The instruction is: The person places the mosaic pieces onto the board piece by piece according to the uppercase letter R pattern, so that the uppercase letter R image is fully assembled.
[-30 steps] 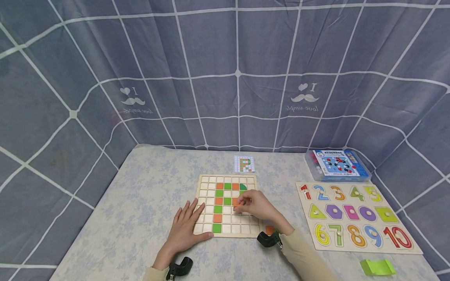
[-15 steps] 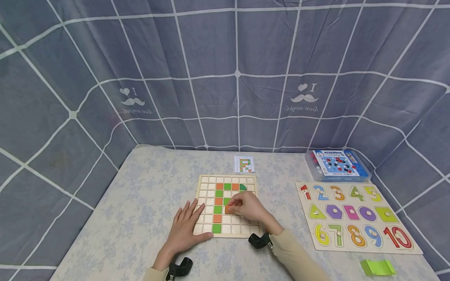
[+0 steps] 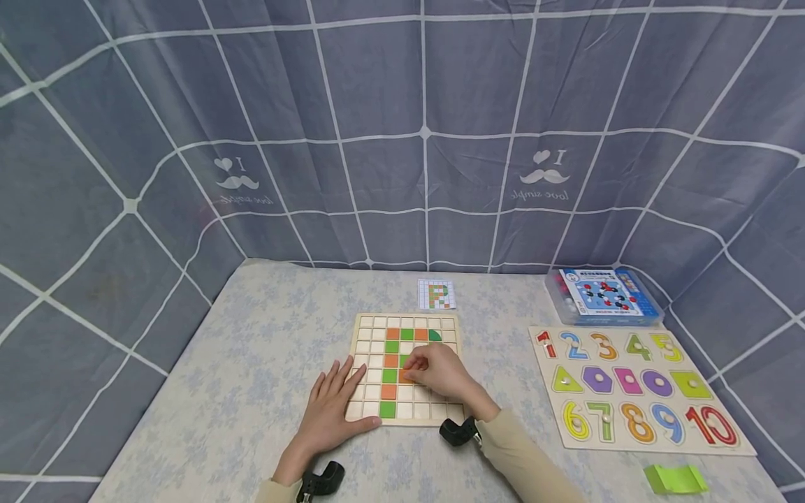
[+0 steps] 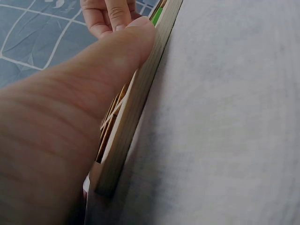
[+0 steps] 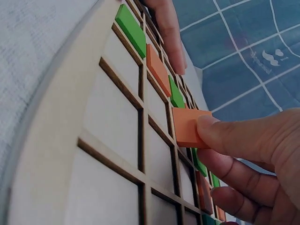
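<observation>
A wooden grid board [image 3: 371, 412] lies on the table, with green and orange square tiles set in several cells. One dark green rounded tile [image 3: 434, 335] sits near its far right corner. Between thumb and fingers my right hand [image 3: 443, 370] pinches an orange square tile [image 5: 187, 125]. In the right wrist view that tile stands tilted at a cell, beside a green tile [image 5: 176, 93] of the left column. My left hand [image 3: 330, 412] rests with spread fingers over the board's left edge; its thumb [image 4: 126, 44] lies along the near rim in the left wrist view.
Behind the board lies a small pattern card [image 3: 437, 294]. To the right are a number-and-shape puzzle board [image 3: 641, 384], a clear plastic box [image 3: 604, 297] with a blue label and a light green block [image 3: 676, 479]. A grey-blue curtain [image 3: 377, 175] hangs around the table.
My right hand has moved left across the board with the orange tile, then lowered it toward a cell right of the left tile column. My left hand has stayed in place.
</observation>
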Motion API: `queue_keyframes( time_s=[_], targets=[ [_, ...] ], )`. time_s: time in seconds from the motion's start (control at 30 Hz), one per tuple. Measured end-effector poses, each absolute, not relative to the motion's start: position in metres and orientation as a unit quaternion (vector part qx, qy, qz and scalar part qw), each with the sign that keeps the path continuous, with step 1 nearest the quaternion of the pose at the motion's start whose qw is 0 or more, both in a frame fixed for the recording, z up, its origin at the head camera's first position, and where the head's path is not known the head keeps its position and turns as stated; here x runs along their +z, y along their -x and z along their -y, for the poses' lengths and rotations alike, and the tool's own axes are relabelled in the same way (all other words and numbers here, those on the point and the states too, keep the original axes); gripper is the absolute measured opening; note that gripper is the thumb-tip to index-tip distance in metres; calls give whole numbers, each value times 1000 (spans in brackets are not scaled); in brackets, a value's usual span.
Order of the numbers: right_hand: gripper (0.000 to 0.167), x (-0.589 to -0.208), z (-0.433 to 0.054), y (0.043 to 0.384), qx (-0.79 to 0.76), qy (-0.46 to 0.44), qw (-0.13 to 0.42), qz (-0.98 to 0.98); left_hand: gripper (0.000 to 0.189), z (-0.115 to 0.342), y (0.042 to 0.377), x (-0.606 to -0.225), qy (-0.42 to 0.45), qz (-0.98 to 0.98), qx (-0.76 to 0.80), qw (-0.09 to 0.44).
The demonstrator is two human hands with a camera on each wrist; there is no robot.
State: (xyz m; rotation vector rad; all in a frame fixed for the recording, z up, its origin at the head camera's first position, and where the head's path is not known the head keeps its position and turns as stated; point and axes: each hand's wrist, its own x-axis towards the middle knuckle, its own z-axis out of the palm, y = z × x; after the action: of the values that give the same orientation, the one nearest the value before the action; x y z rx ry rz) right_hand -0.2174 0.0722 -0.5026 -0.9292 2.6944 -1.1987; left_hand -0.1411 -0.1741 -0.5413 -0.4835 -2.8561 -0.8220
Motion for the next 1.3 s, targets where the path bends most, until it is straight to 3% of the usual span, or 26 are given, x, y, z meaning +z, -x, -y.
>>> queue_keyframes(
  time_s=[0.27, 0.7, 1.3],
  targets=[
    [9, -502, -72, 219, -359, 296, 7, -885, 94, 173, 141, -541, 165, 944, -275, 79],
    [11, -502, -73, 219, -339, 330, -67, -879, 94, 173, 140, -539, 160, 947, -268, 70],
    [12, -504, -71, 220, -307, 299, -48, -902, 94, 173, 141, -539, 163, 947, -270, 67]
  ],
)
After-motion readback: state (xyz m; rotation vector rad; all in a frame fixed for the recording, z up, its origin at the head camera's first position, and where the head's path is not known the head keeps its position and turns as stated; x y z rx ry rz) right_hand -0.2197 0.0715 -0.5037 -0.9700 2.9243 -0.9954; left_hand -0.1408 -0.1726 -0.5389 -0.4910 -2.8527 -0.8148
